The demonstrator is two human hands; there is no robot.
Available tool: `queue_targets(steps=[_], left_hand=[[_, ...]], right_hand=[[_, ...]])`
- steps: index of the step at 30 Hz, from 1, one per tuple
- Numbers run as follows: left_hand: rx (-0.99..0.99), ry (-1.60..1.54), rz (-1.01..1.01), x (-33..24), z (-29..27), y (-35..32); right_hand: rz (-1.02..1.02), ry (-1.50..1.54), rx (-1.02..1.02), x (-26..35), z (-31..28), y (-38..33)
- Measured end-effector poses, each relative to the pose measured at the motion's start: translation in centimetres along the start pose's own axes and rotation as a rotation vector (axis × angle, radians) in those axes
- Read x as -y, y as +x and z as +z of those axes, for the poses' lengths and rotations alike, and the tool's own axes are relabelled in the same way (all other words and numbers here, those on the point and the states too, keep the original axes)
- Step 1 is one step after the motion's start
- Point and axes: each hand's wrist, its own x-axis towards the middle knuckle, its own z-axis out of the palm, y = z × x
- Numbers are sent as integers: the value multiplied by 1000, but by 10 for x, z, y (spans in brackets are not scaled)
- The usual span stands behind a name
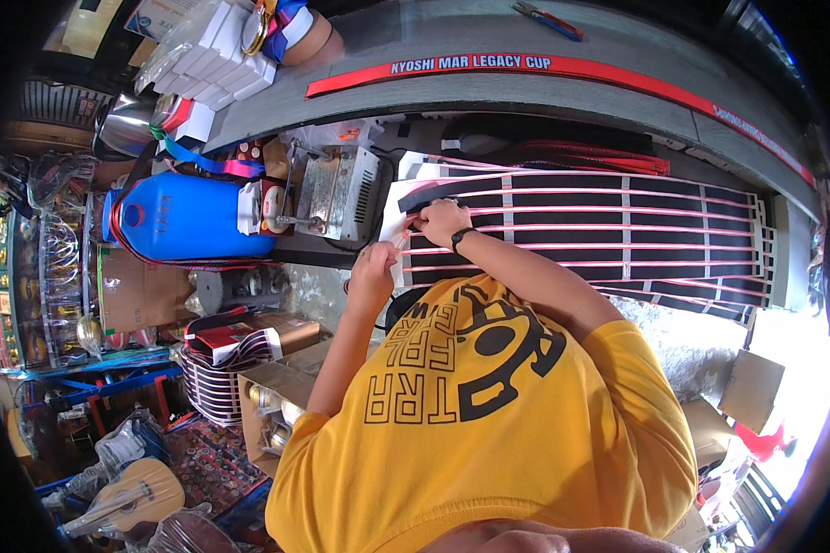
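Note:
A long sheet of black strips (563, 235), divided by thin white and pink lines, lies across the work surface in front of me. At its left end, my right hand (444, 223) has its fingers bent and pressed together at the strip ends. A dark strip end (422, 195) is raised and curled just beyond those fingers. My left hand (374, 269) is closed in a pinch just off the sheet's left edge, next to a pinkish sliver (401, 238). What lies between its fingertips is too small to make out.
A small metal machine (339, 192) stands left of the sheet, with a blue plastic jug (189, 214) beyond it. On the grey shelf (415, 37) lie a red printed ribbon (618, 71), pliers (549, 20) and stacked white boxes (214, 55). A cardboard box (272, 382) sits lower left.

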Motion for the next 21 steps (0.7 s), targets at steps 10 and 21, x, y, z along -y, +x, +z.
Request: queue_targets(steps=[10,21], left_hand=[[77,9,-57,-15,-27,-10],[44,33,-107,-18,-49,-12]], right_hand=[[-34,19,-45,-7,8,3],[-157,198,201,-25,-4,-2]])
